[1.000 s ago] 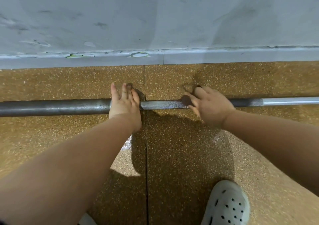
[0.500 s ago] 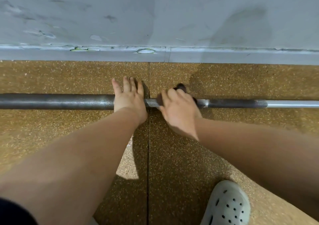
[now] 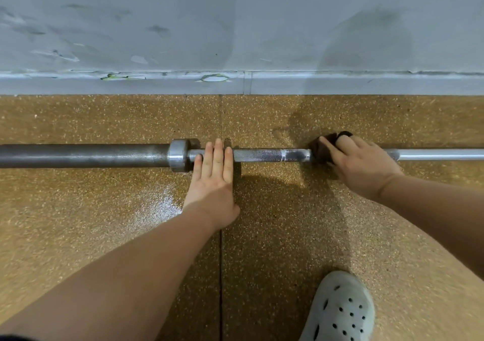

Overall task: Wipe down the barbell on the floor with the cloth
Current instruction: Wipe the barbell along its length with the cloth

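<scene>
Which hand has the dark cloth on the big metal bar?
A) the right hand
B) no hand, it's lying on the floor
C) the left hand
A: the right hand grips the dark cloth against the barbell, while the left hand lies flat on the bar with straight fingers and holds nothing.

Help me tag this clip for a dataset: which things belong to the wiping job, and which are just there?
Job: barbell; cloth; right hand, gripping the cloth on the barbell; left hand, flat on the barbell.
Just there: shoe; floor; wall.
</scene>
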